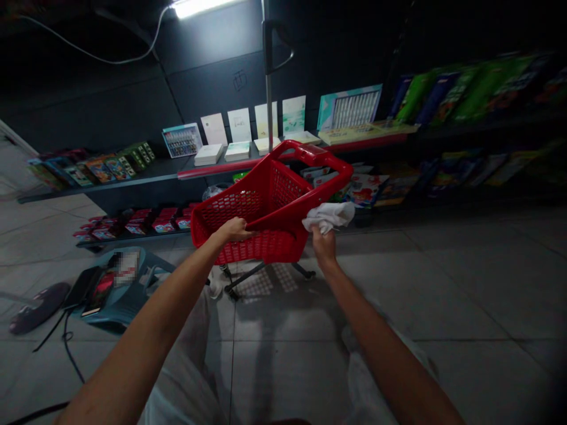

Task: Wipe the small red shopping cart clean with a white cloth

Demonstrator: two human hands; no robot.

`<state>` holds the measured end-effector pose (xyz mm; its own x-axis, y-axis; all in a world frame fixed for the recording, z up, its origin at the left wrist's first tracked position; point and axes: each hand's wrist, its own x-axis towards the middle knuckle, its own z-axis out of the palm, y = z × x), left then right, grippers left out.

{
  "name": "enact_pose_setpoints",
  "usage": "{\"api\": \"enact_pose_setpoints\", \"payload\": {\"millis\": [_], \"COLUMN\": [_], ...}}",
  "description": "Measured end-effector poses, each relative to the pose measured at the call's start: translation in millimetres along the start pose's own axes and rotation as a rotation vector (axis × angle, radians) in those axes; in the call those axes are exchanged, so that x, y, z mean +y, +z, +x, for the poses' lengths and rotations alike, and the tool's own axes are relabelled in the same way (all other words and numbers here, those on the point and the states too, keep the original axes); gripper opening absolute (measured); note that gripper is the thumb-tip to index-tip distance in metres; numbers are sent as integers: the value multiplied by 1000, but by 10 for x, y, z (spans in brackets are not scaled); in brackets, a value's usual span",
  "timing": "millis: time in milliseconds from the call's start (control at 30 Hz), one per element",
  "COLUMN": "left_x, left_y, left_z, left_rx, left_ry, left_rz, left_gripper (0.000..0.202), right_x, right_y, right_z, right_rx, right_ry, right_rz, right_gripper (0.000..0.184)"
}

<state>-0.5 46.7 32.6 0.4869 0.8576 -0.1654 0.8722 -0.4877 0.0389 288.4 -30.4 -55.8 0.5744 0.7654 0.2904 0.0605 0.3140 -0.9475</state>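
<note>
A red plastic shopping cart with perforated basket walls stands on dark legs in front of me. My left hand is closed over the near top rim of its basket. In my right hand is a crumpled white cloth, pressed against or very near the cart's side below the handle. The cloth hides part of my right fingers. Inside the basket, the visible part shows only red walls; its bottom is partly hidden by the near rim.
Behind the cart runs a dark shelf with booklets, boxes and bagged goods. A grey-blue plastic stool holding a phone and other items stands at left, with cables on the tiled floor. A metal pole rises behind the cart.
</note>
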Motion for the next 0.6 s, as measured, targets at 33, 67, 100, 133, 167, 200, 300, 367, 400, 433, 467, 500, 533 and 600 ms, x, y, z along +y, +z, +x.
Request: {"api": "enact_pose_setpoints", "payload": {"millis": [33,67,100,133,167,200,300,367,400,433,467,500,533,600], "left_x": [13,24,33,41,49,59,95,117,125,130,131,129,125,113], "left_y": [0,2,5,9,12,14,12,6,4,3,4,7,10,19], "left_z": [-1,0,2,5,8,9,4,-5,-9,-13,-15,-17,-17,-17], "left_rx": [3,7,10,10,11,12,9,6,7,9,11,10,9,8], "left_ry": [4,5,4,2,-1,-3,-10,-17,-22,-24,-25,-26,-27,-29], "left_rz": [-9,-22,-36,-47,-56,-62,-68,-64,-59,-54,-51,-49,-49,-50], "left_gripper": [68,66,65,65,65,65,66,66,66,67,67,67,67,67], "right_x": [-24,-51,-80,-107,-128,-141,-122,-69,-31,15,71,137,215,399], "right_y": [34,69,104,136,162,181,185,157,141,127,116,107,100,90], "right_z": [-18,-32,-38,-35,-21,3,117,194,217,224,211,174,116,-46], "right_rx": [-1,-8,-16,-18,-4,32,200,269,273,268,263,257,244,197], "right_ry": [20,43,66,85,99,98,60,36,21,5,-13,-24,-25,16], "right_rz": [70,149,228,296,342,360,240,77,-2,-75,-143,-209,-273,-380], "right_gripper": [44,46,49,51,54,56,56,51,49,47,45,44,42,42]}}
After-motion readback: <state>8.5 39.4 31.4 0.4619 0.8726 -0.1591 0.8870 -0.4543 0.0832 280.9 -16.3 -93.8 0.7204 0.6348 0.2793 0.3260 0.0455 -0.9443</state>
